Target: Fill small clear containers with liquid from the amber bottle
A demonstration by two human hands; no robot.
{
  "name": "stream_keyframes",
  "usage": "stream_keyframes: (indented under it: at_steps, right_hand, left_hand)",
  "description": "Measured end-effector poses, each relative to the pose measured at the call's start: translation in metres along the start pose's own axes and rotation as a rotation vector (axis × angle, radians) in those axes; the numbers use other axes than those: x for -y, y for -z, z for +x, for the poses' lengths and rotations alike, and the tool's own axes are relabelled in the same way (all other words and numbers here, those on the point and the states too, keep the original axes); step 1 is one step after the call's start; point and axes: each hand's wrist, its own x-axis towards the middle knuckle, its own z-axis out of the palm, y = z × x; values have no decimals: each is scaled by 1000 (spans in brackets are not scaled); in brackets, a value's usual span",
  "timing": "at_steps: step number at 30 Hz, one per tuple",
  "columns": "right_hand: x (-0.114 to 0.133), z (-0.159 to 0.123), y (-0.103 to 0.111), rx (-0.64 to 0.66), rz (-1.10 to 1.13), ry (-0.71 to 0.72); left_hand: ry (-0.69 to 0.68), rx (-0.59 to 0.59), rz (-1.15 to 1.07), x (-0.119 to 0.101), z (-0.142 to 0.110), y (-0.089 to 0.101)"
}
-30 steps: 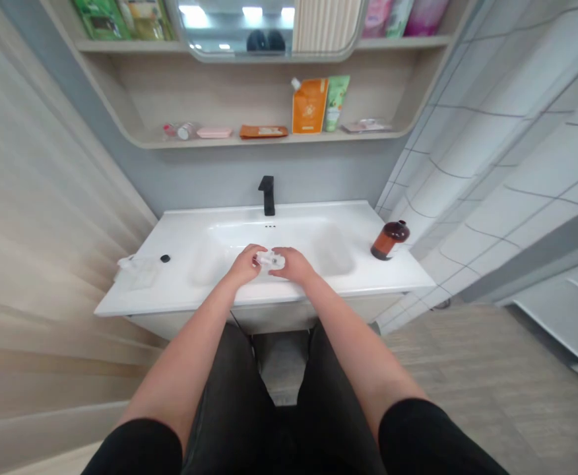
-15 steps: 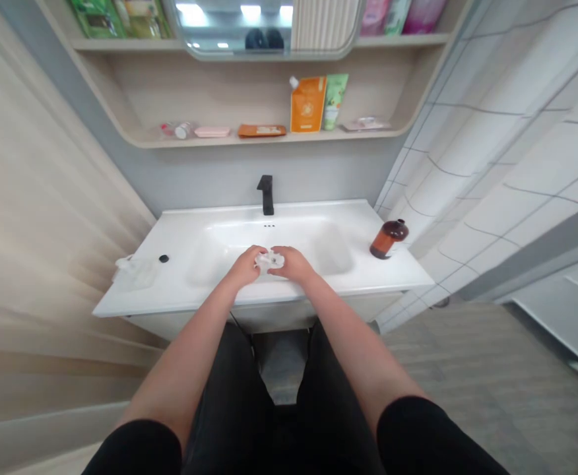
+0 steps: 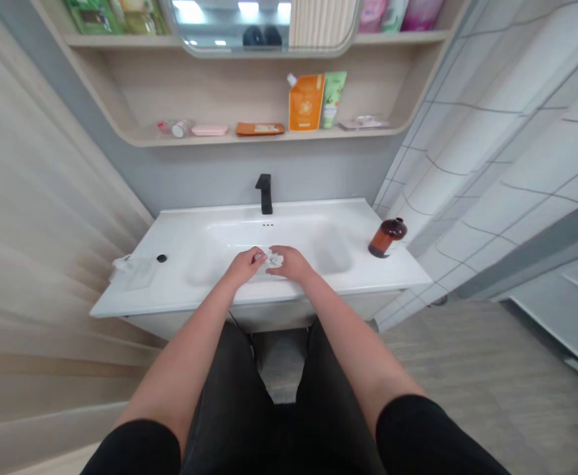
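Note:
A small whitish, partly see-through piece [image 3: 273, 260] is between my two hands, over the front part of the white sink basin [image 3: 210, 254]. Its kind is too small and blurred to make out. My right hand [image 3: 293, 264] curls around it from the right, thumb below and fingers above. My left hand [image 3: 244, 266] is closed at its left side, thumb and fingers pinched at its edge. Behind the hands the black faucet [image 3: 266, 194] rises from the back rim.
An amber bottle without a cap [image 3: 386, 239] stands on the counter's right. On the left are a small black round piece [image 3: 161, 258] and a clear plastic bag [image 3: 133, 272]. Above, a shelf [image 3: 194, 140] holds an orange pouch [image 3: 306, 102], a green tube [image 3: 334, 99] and several small items.
My left fingers have closed into a tighter pinch at the left edge of the whitish piece. The view has shifted slightly; the bottle and counter things have stayed put.

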Motion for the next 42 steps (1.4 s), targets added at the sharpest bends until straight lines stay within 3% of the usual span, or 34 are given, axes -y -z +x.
stream_keyframes:
  at_steps: [10, 18, 21, 24, 28, 31, 35, 42]
  right_hand:
    - [-2, 1, -1, -13, -30, 44]
    - [4, -4, 3, -36, 165, 9]
    - [6, -5, 4, -61, 188, -19]
    - [7, -5, 5, -64, 83, -33]
    - [7, -3, 6, -17, -10, -8]
    - [7, -2, 7, -11, -26, -13]
    - [8, -2, 8, 4, -45, -20]
    - [13, -5, 12, 40, -77, -47]
  left_hand:
    - [-27, -6, 59, -5, -2, 1]
    - [40, -134, 14, -15, -3, 9]
    - [17, -191, 59, -20, -13, 38]
    - [12, -188, 216, -22, -34, 92]
    - [186, -103, 566, -13, -66, 178]
    - [330, 6, 796, 4, -84, 225]
    - [449, 129, 946, 30, -92, 250]
    - [541, 257, 950, 52, -83, 255]
